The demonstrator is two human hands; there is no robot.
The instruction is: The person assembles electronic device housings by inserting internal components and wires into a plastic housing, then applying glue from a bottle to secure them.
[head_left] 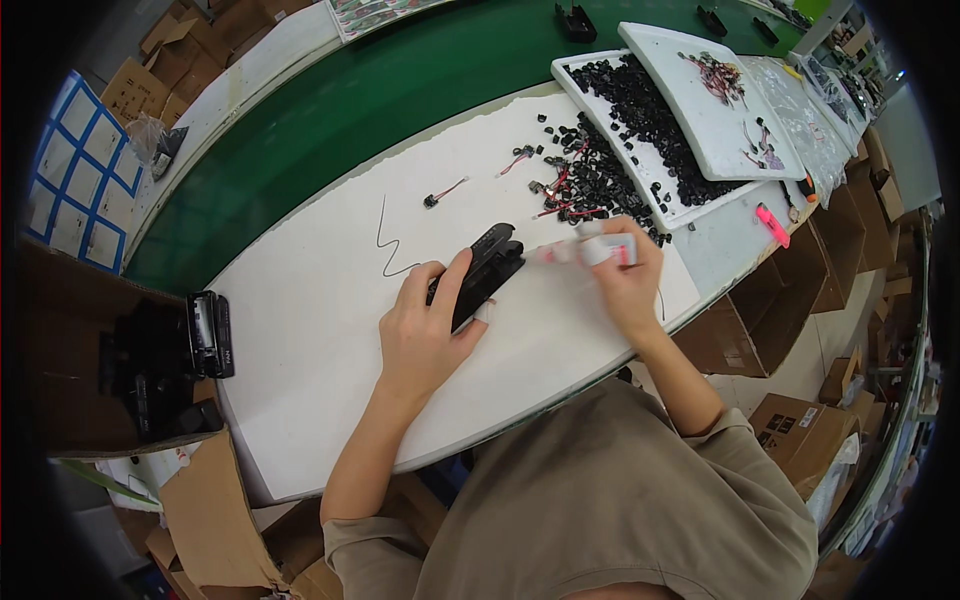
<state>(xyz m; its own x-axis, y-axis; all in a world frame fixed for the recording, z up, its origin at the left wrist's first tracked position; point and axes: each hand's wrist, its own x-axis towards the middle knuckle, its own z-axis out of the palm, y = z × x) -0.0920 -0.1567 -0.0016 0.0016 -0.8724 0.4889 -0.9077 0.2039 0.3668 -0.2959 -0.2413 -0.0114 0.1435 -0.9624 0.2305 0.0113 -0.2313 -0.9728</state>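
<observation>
My left hand is closed around a long black plastic housing, holding it aslant over the white sheet. White covers show on a fingertip. My right hand grips a small white squeeze bottle with pink marks. Its narrow end points left, close to the housing's far right end; motion blurs it, so I cannot tell whether they touch. Beyond the hands lies a spread of small black parts, some with red wires. A single black part with a wire lies apart on the sheet.
Two white foam trays overlap at the right, holding black parts and wired pieces. A pink tool lies by the table edge. At the left, a cardboard box holds black housings. A green conveyor belt runs behind.
</observation>
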